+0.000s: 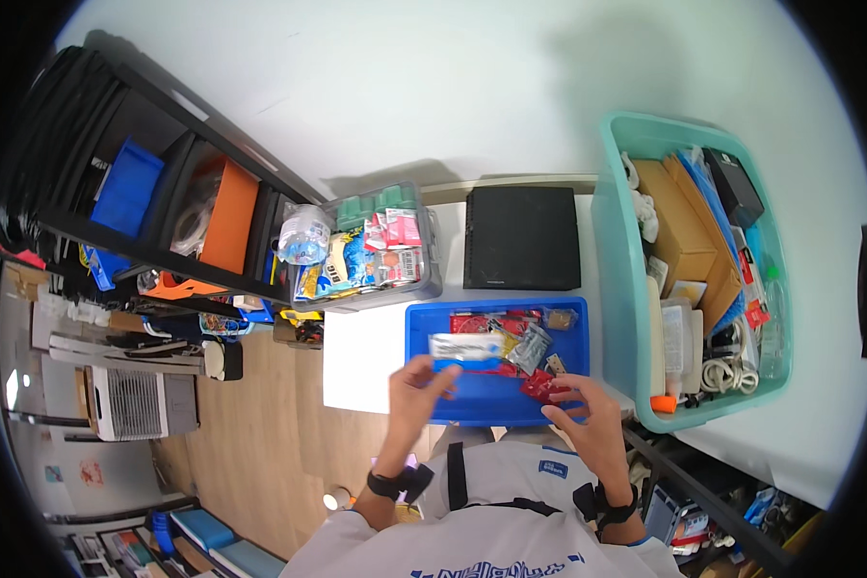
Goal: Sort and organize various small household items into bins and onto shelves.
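Note:
My left hand pinches the lower left edge of a flat white-and-silver packet with a blue band, held over a blue tray. Toward the tray's right side, my right hand has its fingertips closed on a small red packet. Inside the tray lie a silver sachet, a small brownish clear packet and several red packets, partly covered by the one in my left hand.
Behind the tray sits a black box-shaped device. A grey bin of snack packets stands to its left; a tall mint-green tub full of boxes and cables rises on the right. Black shelving with blue and orange bins borders the far left.

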`<action>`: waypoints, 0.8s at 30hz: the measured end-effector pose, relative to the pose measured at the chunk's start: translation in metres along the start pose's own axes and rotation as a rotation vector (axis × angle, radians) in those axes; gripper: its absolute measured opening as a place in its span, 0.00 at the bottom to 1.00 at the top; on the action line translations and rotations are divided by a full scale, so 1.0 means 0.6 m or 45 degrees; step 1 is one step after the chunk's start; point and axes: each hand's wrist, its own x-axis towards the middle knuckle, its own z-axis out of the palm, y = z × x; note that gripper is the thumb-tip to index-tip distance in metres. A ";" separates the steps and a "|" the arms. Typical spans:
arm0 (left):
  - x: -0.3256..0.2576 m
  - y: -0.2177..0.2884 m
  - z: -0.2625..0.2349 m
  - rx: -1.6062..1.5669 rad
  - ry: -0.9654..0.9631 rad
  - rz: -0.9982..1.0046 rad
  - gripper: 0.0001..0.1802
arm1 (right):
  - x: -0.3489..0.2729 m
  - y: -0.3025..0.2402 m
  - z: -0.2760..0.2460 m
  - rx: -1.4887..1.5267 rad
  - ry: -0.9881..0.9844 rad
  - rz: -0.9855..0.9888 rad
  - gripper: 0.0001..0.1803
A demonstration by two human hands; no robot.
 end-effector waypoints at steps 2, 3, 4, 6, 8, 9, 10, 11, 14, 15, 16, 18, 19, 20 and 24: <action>0.038 -0.011 -0.063 -0.018 0.181 0.088 0.06 | 0.008 0.000 0.009 -0.066 0.016 -0.017 0.20; 0.060 -0.014 -0.093 -0.053 0.271 0.079 0.07 | 0.011 -0.001 0.014 -0.073 0.010 -0.030 0.20; 0.085 -0.038 -0.133 -0.015 0.347 0.111 0.12 | 0.012 -0.003 0.020 -0.105 0.005 -0.030 0.19; 0.125 -0.043 -0.180 -0.021 0.526 0.116 0.20 | 0.018 0.000 0.038 -0.141 0.004 -0.036 0.19; 0.163 -0.055 -0.231 0.046 0.554 0.169 0.27 | 0.023 -0.003 0.064 -0.164 0.004 -0.028 0.18; 0.182 -0.061 -0.256 0.083 0.573 0.189 0.27 | 0.026 -0.013 0.077 -0.136 -0.018 0.076 0.18; 0.200 -0.062 -0.278 0.095 0.562 0.205 0.28 | 0.030 -0.018 0.092 -0.145 -0.018 0.073 0.18; 0.215 -0.065 -0.300 0.112 0.580 0.193 0.28 | 0.032 -0.021 0.109 -0.186 -0.023 0.035 0.18; 0.263 -0.084 -0.366 0.222 0.630 0.224 0.25 | 0.037 -0.038 0.156 -0.238 -0.016 0.040 0.18; 0.275 -0.093 -0.387 0.286 0.625 0.263 0.24 | 0.038 -0.044 0.170 -0.237 -0.006 0.079 0.18; 0.288 -0.097 -0.404 0.350 0.616 0.302 0.22 | 0.040 -0.048 0.185 -0.247 -0.002 0.085 0.18; 0.312 -0.105 -0.435 0.353 0.593 0.283 0.19 | 0.042 -0.057 0.212 -0.267 0.020 0.131 0.18; 0.322 -0.107 -0.445 0.359 0.568 0.261 0.19 | 0.043 -0.062 0.224 -0.276 0.023 0.140 0.18; 0.331 -0.108 -0.455 0.365 0.544 0.239 0.18 | 0.044 -0.067 0.235 -0.276 0.031 0.176 0.18; 0.353 -0.119 -0.487 0.447 0.535 0.187 0.17 | 0.046 -0.069 0.274 -0.281 0.058 0.209 0.18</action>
